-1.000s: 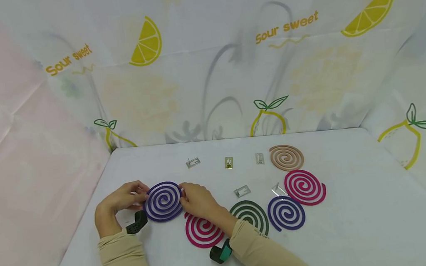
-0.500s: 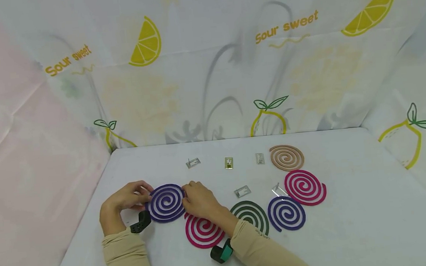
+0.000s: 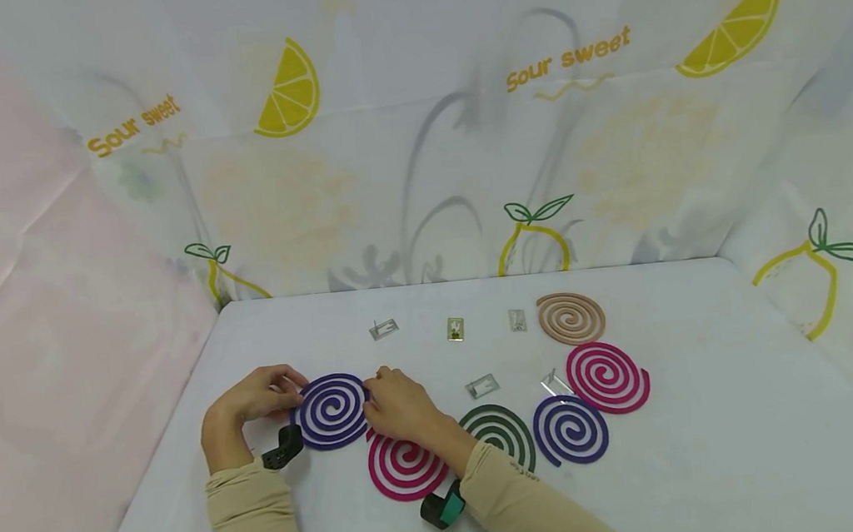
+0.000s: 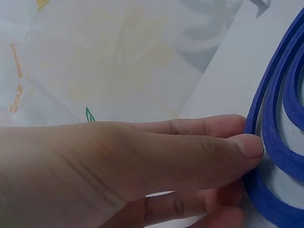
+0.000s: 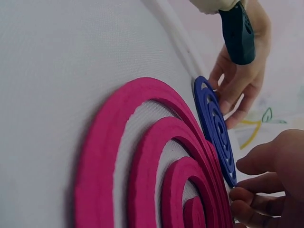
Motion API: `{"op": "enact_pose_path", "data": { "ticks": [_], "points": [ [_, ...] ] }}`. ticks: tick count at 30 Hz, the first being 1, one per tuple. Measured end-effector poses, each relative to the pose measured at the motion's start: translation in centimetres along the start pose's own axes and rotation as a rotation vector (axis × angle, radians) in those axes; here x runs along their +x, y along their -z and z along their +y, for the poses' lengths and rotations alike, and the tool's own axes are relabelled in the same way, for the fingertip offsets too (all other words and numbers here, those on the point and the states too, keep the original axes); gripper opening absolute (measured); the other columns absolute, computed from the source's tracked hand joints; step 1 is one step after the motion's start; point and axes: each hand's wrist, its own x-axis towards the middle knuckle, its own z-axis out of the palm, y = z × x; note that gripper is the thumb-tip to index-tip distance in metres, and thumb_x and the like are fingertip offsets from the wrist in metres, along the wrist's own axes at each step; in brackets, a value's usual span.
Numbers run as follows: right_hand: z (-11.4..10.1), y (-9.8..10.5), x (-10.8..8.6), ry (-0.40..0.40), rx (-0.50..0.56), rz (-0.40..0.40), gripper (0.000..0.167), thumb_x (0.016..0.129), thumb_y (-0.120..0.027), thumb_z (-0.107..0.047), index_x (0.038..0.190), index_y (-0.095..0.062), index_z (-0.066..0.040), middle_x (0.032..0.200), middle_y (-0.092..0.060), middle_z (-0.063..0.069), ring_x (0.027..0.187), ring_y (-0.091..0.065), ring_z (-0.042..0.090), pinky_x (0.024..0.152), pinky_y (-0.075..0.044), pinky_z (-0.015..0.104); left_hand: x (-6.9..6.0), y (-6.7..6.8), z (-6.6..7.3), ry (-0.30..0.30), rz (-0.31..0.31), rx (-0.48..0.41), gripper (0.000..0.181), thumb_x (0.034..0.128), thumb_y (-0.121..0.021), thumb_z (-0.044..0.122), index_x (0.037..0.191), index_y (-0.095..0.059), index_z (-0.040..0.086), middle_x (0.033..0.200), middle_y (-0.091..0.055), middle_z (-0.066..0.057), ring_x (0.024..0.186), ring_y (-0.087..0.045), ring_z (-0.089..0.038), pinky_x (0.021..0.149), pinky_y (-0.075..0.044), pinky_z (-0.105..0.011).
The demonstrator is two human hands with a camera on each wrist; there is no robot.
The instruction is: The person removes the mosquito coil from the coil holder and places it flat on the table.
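Note:
A purple-blue mosquito coil lies between both hands at the left of the table. My left hand pinches its left edge, with the thumb on top of the outer ring in the left wrist view. At its right edge, the thumb and fingers of my right hand pinch the rim. Whether the coil touches the table or is slightly raised, I cannot tell. A pink mosquito coil lies flat under my right wrist, partly covered by the hand. Beside it is a green coil, overlapped by the sleeve.
On the right lie a second purple-blue coil, another pink coil and a tan coil. Several small metal stands are spread about, including a gold one, a silver one and one near the middle. Printed cloth walls the back.
Both hands and the purple-blue coil have shifted slightly to the right, the left hand most. The grip at both edges stays. Other coils and stands lie as before.

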Motion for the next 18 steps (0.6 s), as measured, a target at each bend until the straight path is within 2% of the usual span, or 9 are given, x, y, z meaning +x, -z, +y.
{"op": "enact_pose_path", "data": {
  "ticks": [10, 16, 18],
  "points": [
    [-0.09, 0.13, 0.02, 0.009, -0.004, -0.009, 0.037, 0.090, -0.055, -0.020, 0.123, -0.062, -0.004, 0.118, -0.061, 0.011, 0.107, -0.058, 0.020, 0.083, -0.052, 0.031, 0.12, 0.24, -0.29, 0.018, 0.016, 0.024, 0.033, 0.0830, -0.068, 0.010, 0.112, -0.058, -0.002, 0.086, -0.058, -0.006, 0.072, -0.054, -0.014, 0.062, -0.049, -0.026],
    [0.13, 0.24, 0.05, 0.015, 0.035, -0.039, 0.038, 0.092, -0.054, -0.022, 0.126, -0.059, -0.008, 0.120, -0.060, 0.008, 0.112, -0.056, 0.019, 0.087, -0.051, 0.032, 0.04, 0.50, -0.38, 0.010, 0.022, 0.055, 0.035, 0.0846, -0.066, 0.013, 0.115, -0.057, -0.002, 0.090, -0.060, -0.009, 0.075, -0.056, -0.015, 0.065, -0.048, -0.027],
    [0.33, 0.37, 0.02, 0.034, 0.069, -0.050, 0.037, 0.092, -0.054, -0.021, 0.126, -0.059, -0.009, 0.116, -0.061, 0.006, 0.108, -0.058, 0.017, 0.084, -0.051, 0.029, -0.04, 0.56, -0.22, 0.013, 0.032, 0.058, 0.036, 0.0861, -0.065, 0.016, 0.116, -0.056, -0.001, 0.093, -0.060, -0.010, 0.076, -0.056, -0.016, 0.066, -0.048, -0.028]
  ]
}}
